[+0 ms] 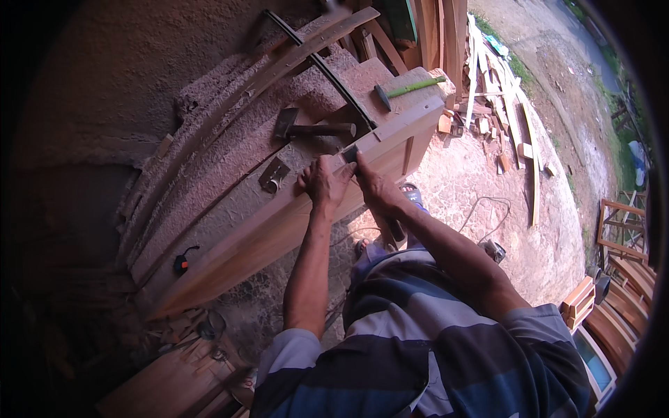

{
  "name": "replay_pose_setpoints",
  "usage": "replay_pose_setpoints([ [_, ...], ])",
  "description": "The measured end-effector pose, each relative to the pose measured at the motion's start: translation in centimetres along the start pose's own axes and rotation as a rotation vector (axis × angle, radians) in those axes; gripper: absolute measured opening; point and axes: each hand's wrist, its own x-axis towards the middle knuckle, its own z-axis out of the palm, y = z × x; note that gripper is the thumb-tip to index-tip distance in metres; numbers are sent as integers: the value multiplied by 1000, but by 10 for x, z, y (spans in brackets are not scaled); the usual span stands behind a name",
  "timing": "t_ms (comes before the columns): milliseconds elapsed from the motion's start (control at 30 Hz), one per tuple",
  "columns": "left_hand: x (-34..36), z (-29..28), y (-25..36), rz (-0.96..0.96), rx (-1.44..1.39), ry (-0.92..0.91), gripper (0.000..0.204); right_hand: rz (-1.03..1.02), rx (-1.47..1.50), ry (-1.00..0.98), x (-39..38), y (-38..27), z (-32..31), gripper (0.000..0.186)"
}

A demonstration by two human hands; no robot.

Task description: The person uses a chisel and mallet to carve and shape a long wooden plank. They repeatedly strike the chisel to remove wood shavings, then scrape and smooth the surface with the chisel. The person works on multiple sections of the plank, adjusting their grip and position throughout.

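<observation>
On the top edge of a long wooden door panel [258, 240] is a small dark flat piece [350, 153], too small to name surely. The fingers of my left hand [326, 182] close at its near left side. My right hand [375, 187] meets it from the right, fingertips pressed at its side. Left of my hands, a hammer [313, 130] with a dark wooden handle lies on the dusty bench. Farther off rests a second hammer [411, 88] with a green handle. A small metal-and-wood tool, perhaps a plane [274, 174], sits beside my left hand.
A black-and-orange tape measure [182, 263] lies at the panel's left end. A long dark bar [320, 66] crosses the bench. Wood strips and offcuts [512, 118] are piled at right. A power tool [493, 251] with a cord stands on the floor.
</observation>
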Motion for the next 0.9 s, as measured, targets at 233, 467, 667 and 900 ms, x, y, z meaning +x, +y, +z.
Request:
replay_pose_setpoints([
  [233, 17, -1, 1, -66, -138, -4, 38, -121, 354, 515, 23, -40, -89, 66],
  [467, 37, 6, 7, 358, 76, 198, 14, -24, 180, 291, -4, 10, -96, 73],
  [667, 55, 7, 7, -139, -258, 442, 18, -22, 149, 43, -28, 22, -58, 72],
  [900, 18, -5, 21, 133, -58, 116, 61, 32, 139, 12, -15, 23, -50, 74],
])
